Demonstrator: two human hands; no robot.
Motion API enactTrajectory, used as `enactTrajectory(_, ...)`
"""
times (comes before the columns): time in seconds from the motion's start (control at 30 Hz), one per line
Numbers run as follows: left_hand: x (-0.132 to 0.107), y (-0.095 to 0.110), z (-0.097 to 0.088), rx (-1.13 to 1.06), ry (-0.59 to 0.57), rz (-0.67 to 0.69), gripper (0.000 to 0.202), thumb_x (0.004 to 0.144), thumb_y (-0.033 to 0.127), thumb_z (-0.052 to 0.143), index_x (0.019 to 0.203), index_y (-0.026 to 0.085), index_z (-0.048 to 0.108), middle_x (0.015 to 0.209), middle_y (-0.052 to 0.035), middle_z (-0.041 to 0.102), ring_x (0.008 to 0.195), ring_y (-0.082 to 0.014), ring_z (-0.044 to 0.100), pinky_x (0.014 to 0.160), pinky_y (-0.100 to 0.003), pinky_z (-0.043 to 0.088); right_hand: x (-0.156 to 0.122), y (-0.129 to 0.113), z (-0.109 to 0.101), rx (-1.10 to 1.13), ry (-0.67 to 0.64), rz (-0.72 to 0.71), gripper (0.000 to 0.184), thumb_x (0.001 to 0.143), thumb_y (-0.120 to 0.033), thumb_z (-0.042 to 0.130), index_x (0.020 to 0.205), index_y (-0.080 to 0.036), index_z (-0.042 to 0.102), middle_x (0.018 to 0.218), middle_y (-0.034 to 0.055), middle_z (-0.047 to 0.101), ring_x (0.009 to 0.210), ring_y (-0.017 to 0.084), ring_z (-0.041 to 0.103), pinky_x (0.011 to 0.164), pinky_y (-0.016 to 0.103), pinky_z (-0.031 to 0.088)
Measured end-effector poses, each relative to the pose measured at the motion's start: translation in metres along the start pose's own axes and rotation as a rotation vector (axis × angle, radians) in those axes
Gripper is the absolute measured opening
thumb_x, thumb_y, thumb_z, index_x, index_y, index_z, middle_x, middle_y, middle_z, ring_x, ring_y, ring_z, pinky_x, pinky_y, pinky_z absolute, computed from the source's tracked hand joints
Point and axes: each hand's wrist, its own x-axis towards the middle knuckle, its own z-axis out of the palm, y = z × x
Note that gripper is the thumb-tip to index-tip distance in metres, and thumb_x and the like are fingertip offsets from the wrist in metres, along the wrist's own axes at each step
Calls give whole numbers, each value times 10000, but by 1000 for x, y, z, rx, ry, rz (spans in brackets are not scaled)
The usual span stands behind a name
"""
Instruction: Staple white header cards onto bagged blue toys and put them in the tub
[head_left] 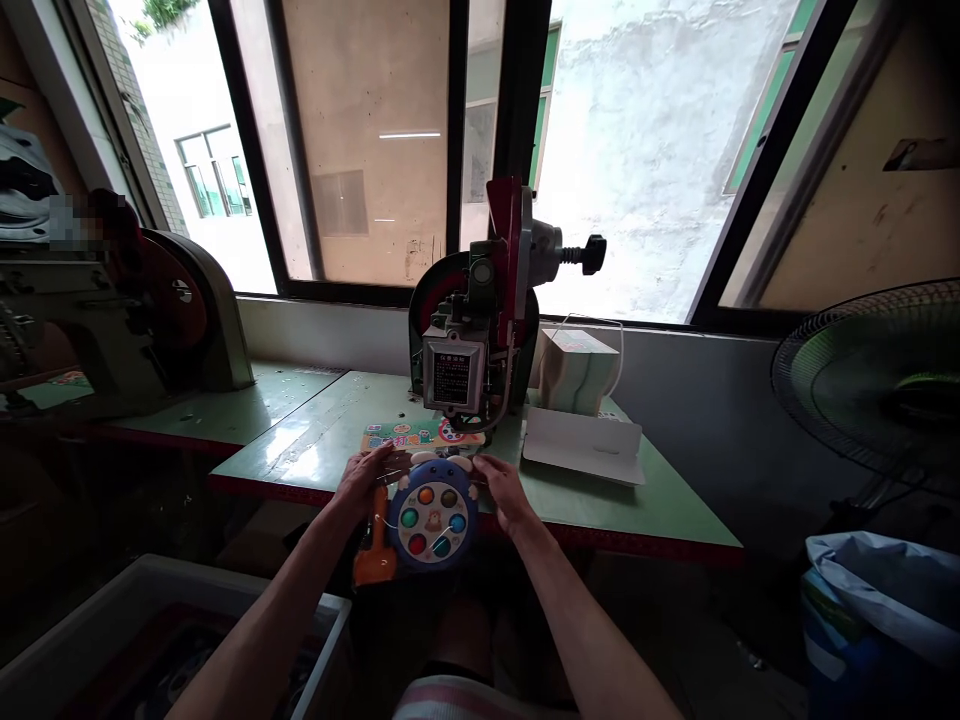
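A round blue toy (433, 468) with several coloured buttons on its pale face hangs at the table's front edge, apparently in clear plastic packaging. Beside it is an orange toy hammer (376, 562). A colourful printed card (397, 434) lies along the top of this package, under the head of a bench machine (454, 375). My left hand (364, 475) is closed on the package's upper left side. On the upper right, my right hand (502, 487) grips it too, by the toy's edge. The fingertips are partly hidden.
On the green table (307, 415), a stack of cards (577, 370) and a white folded tray (583, 445) sit right of the machine. Another machine (210, 310) stands left. A white bin (150, 572) is below left; a fan (885, 385) and a bag (877, 610) are right.
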Motion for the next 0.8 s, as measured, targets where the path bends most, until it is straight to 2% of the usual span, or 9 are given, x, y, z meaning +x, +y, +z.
enactTrajectory(0.13, -1, 3, -30, 10, 63, -5, 167, 829, 237, 763, 862, 73, 750, 792, -176, 816, 687, -274, 796, 627, -314, 651, 0, 12, 23, -32, -23, -20, 434, 721, -601, 770, 856, -190, 799, 854, 70, 778, 783, 229, 703, 651, 304, 543)
enactTrajectory(0.27, 2, 4, -44, 2, 78, -6, 168, 798, 236, 800, 853, 89, 743, 812, -171, 820, 662, -290, 790, 607, -351, 655, 3, 12, 34, -37, -33, -22, 410, 728, -596, 757, 836, -203, 795, 861, 66, 780, 788, 236, 704, 651, 312, 551)
enactTrajectory(0.5, -2, 6, -41, -16, 89, -8, 134, 813, 217, 791, 850, 93, 755, 796, -148, 822, 669, -270, 790, 622, -322, 657, 2, 12, 33, -46, -20, -36, 395, 725, -593, 757, 803, -207, 781, 852, 66, 772, 809, 237, 706, 657, 296, 546)
enactTrajectory(0.67, -23, 9, -30, -67, 58, -45, 142, 877, 225, 729, 853, 87, 753, 777, -136, 820, 632, -234, 777, 605, -293, 644, 2, 3, 35, -41, -53, -9, 491, 711, -654, 753, 828, -178, 768, 804, 66, 752, 689, 185, 668, 583, 253, 499)
enactTrajectory(0.73, -38, -1, -27, -95, 45, -85, 176, 899, 240, 704, 850, 77, 750, 779, -147, 817, 616, -234, 770, 585, -296, 635, -6, -2, 34, -62, -102, 10, 528, 717, -691, 737, 806, -171, 753, 760, 56, 738, 635, 169, 632, 546, 246, 468)
enactTrajectory(0.8, -59, -23, -27, -124, 60, -132, 222, 913, 274, 696, 862, 64, 747, 799, -165, 815, 635, -242, 772, 580, -302, 627, -20, -3, 31, -125, -145, 23, 543, 737, -715, 715, 729, -172, 723, 673, 40, 703, 582, 161, 588, 507, 246, 428)
